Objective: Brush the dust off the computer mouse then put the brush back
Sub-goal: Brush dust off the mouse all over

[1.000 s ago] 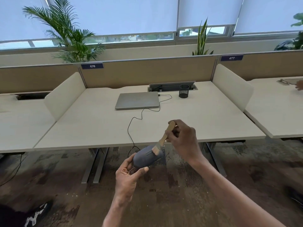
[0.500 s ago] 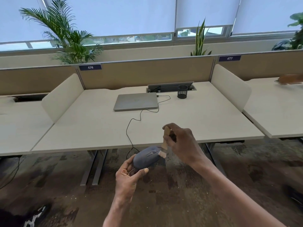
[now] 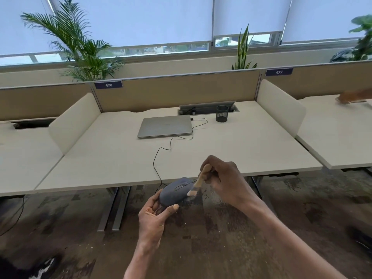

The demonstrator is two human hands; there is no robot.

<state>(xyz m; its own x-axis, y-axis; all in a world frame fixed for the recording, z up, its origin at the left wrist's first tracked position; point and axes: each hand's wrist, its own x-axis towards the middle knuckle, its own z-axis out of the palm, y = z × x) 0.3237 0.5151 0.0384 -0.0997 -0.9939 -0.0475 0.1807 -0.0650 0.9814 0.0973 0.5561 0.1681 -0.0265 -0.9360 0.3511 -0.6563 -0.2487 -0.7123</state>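
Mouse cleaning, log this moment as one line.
step: brushing | left hand: holds mouse off desk | right hand: holds brush, bristles on mouse | brush return: not yet

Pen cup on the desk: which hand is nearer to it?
Right. The right hand, holding the brush, is below the pen cup at the desk's front edge; the left hand, gripping the mouse, is lower and further left.

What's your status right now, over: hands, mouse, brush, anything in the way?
Left hand grips mouse, held off the desk edge. Right hand holds brush, bristles on mouse's right side. Nothing blocking; mouse cable trails to laptop.
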